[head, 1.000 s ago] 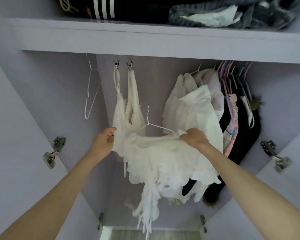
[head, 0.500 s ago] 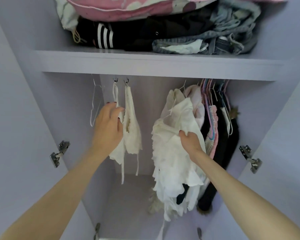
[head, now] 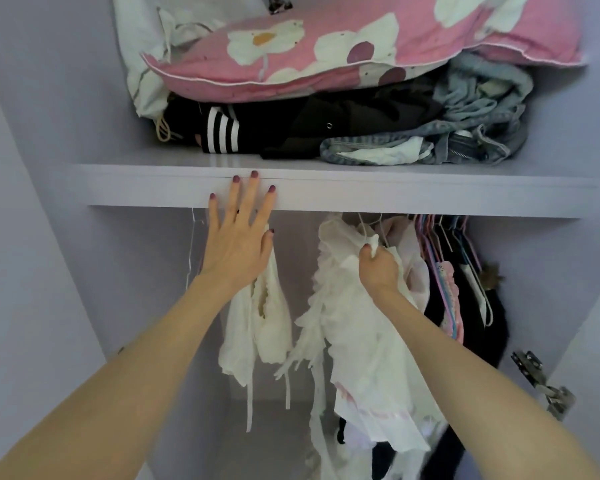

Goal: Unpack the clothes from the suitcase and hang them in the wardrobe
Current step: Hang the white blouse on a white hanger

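Gripping white garment [head: 361, 327] in right-hand fingers [head: 369, 251].

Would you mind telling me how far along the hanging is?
Done: a small white top and several garments on pink hangers hang under the shelf. In hand: the right hand grips a frilly white garment near its hanger; the left hand is spread open. The suitcase is out of view.

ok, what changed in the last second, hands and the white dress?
Left hand let go of the white dress and rose, fingers spread, to the shelf edge. Right hand lifted the dress from spread out to hanging. Cream top and dark clothes unchanged.
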`<state>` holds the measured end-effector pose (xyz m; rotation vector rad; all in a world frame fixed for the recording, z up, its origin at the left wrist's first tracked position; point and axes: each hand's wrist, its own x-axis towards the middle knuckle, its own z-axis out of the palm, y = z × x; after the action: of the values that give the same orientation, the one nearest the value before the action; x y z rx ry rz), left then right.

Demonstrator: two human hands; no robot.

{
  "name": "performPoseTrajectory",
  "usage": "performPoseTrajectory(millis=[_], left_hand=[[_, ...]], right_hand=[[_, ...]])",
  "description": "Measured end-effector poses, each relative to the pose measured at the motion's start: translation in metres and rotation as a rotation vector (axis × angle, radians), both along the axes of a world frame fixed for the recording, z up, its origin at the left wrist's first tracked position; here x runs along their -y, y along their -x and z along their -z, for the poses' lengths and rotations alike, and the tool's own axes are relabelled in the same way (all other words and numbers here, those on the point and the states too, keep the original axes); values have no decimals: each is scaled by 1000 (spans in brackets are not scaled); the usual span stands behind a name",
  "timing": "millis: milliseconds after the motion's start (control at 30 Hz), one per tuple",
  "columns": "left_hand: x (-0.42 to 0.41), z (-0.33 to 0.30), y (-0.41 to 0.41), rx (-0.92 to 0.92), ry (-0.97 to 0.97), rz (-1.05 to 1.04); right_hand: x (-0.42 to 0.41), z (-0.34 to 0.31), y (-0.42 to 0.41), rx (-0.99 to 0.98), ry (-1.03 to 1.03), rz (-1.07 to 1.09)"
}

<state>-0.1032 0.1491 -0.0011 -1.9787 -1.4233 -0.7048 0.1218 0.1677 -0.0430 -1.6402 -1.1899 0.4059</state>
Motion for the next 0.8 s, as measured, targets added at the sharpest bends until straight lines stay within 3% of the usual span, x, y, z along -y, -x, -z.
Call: performPoseTrajectory(millis=[233, 567, 800], left_hand=[[-23, 17, 11, -17, -66, 2], [-28, 22, 6, -28, -76, -69], [-9, 23, -16, 78, 44, -117]], right_hand=[[-34, 30, -1, -7, 154, 34], [-31, 35, -70, -61, 195, 317], [-17, 34, -89, -61, 244, 197]])
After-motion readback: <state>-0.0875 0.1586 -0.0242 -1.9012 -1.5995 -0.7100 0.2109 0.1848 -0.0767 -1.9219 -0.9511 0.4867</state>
